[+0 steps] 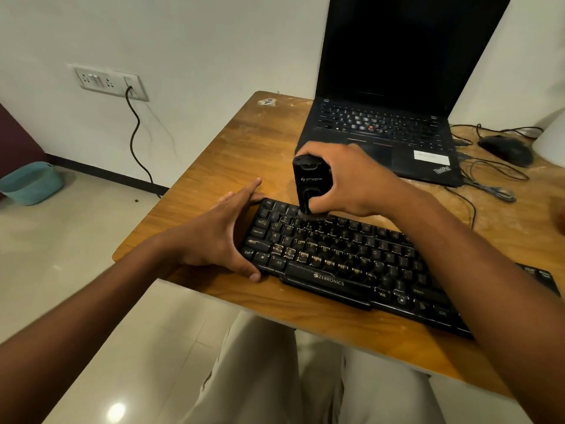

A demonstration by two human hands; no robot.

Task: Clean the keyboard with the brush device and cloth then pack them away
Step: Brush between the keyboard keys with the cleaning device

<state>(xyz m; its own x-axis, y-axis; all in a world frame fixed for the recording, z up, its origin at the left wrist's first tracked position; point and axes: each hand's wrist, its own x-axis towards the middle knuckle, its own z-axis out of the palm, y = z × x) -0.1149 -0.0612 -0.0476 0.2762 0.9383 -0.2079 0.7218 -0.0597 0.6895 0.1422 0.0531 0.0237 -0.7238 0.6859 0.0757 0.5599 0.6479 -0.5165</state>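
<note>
A black Zebronics keyboard [351, 261] lies slanted across the near part of the wooden table [232, 154], with pale dust on several keys. My right hand [351, 182] grips a black brush device [308, 182] upright, its tip touching the keyboard's top rows near the left end. My left hand [223, 231] spans the keyboard's left end, thumb at the near corner and fingers stretched to the far corner. No cloth is in view.
An open black laptop [394, 96] with a dark screen stands behind the keyboard. A black mouse [507, 149] and loose cables [489, 179] lie at the right. A wall socket [110, 82] with a cord and a teal bin [32, 183] are at the left.
</note>
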